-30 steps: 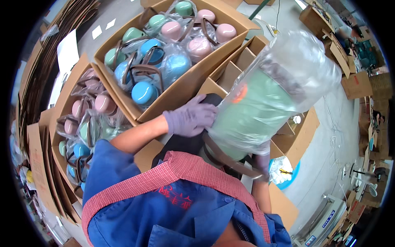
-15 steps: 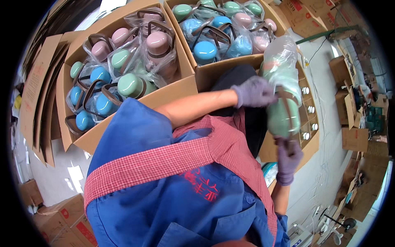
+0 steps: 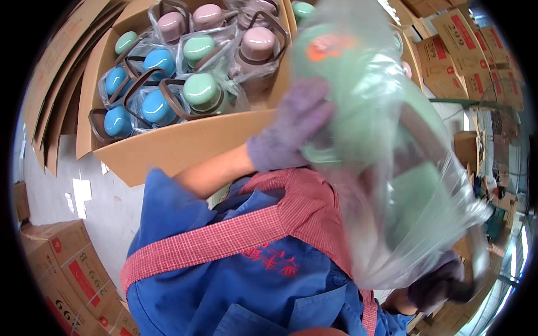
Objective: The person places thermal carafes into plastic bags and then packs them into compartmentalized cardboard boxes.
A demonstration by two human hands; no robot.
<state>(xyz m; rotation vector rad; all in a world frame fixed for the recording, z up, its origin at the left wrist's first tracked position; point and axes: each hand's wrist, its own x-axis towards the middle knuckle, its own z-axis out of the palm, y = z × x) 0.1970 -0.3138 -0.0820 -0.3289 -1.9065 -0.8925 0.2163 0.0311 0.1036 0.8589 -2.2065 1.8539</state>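
Note:
A large light-green vacuum flask [image 3: 358,106] in a clear plastic bag [image 3: 386,246] is tilted close in front of me, with a blurred orange-red mark near its upper end. My left hand [image 3: 294,126], in a purple-grey glove, is closed against the flask's left side. At the lower right, my right hand [image 3: 440,283], gloved too, is closed round the dark brown handle at the flask's other end; motion blurs its fingers. Left of the flask stands an open carton [image 3: 185,143] holding bagged blue, green and pink flasks [image 3: 259,43] with brown handles.
A second carton behind the raised flask is mostly hidden; one green lid [image 3: 303,10] shows there. Flattened cardboard sheets [image 3: 56,73] lean at the far left. Closed cartons [image 3: 78,274] are stacked at the lower left, and more cartons [image 3: 465,45] at the upper right.
The green flask has come up and nearer, now hiding most of the second carton. My right hand has moved down and right with its handle end; my left hand has shifted left and remains on it.

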